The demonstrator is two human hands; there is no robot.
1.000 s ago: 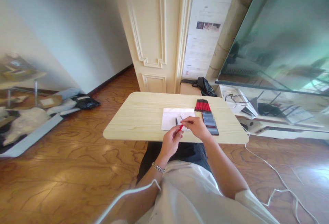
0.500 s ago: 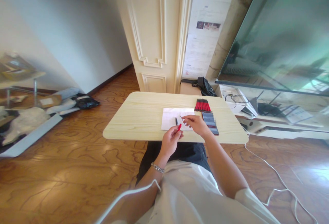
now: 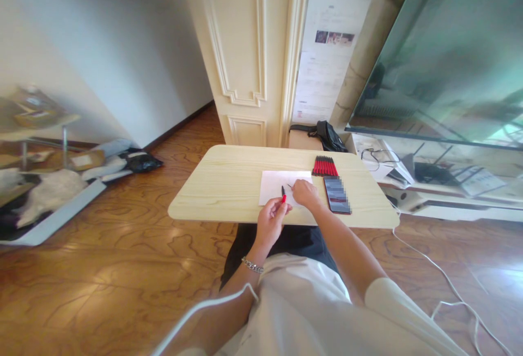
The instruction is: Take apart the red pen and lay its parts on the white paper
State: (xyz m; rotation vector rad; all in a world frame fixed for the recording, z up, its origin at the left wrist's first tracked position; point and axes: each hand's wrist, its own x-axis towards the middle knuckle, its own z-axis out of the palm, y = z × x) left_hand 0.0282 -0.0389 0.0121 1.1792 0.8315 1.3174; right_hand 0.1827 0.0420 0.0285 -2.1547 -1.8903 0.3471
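Observation:
My left hand (image 3: 270,219) is closed around a red pen barrel (image 3: 284,199), whose end points up past the fingertips. Just beyond it, a short black pen part (image 3: 283,189) lies on a white sheet of paper (image 3: 270,179). My right hand (image 3: 304,193) is curled over the paper's right half. From its fingers sticks the dark tip of a thin pen refill (image 3: 290,185); the fingers hide the rest of it. A phone (image 3: 337,195) lies to the right of that hand.
A row of several red pens with black ends (image 3: 325,166) lies behind the phone. All this is on a pale wooden table (image 3: 216,181) with rounded corners. A black bag (image 3: 329,137) rests past the far edge. A white cable (image 3: 433,260) runs across the floor at right.
My right hand has turned over and curled its fingers, so less of the thin refill shows. My left hand keeps the red barrel almost in place. The whole view has shifted slightly.

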